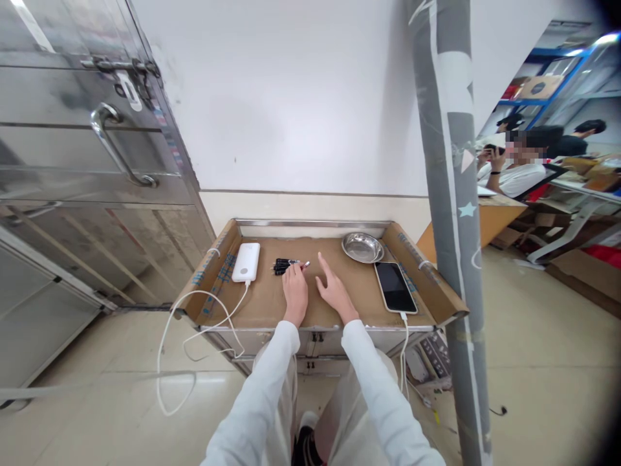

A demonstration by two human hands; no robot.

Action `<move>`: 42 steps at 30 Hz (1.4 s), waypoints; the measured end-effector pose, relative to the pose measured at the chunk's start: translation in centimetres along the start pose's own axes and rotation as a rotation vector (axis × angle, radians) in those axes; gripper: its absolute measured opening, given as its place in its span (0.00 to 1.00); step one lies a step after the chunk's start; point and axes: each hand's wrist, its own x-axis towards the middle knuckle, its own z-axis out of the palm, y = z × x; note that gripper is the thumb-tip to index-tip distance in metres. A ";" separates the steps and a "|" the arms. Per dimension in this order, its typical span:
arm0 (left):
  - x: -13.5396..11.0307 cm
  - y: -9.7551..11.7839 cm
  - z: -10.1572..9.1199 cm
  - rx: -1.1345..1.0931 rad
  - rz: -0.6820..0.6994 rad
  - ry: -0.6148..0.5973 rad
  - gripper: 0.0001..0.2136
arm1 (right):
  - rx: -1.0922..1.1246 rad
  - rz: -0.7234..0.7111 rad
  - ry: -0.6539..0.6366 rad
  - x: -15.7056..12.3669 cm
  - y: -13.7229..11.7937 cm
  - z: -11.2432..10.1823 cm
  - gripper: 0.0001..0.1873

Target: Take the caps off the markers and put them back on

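Note:
A cardboard-lined cart top (272,304) stands in front of me against the wall. My left hand (295,291) is closed on a small black pen-like item with a silver tip (305,264), right beside a little pile of black items (284,265). My right hand (334,290) lies on the cardboard with its fingers stretched out, the forefinger pointing forward, holding nothing. A shallow metal dish (363,247) sits at the back right. Both my sleeves are white.
A white power bank (245,261) with a looping white cable (169,336) lies at the left; a dark phone (394,287) on a cable lies at the right. A steel cabinet (87,162) stands left, a grey pillar (449,194) right. Other people sit far right.

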 end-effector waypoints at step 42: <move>-0.1 -1.6 -1.7 0.125 -0.013 -0.112 0.09 | -0.526 0.187 0.114 -0.9 2.4 1.4 0.21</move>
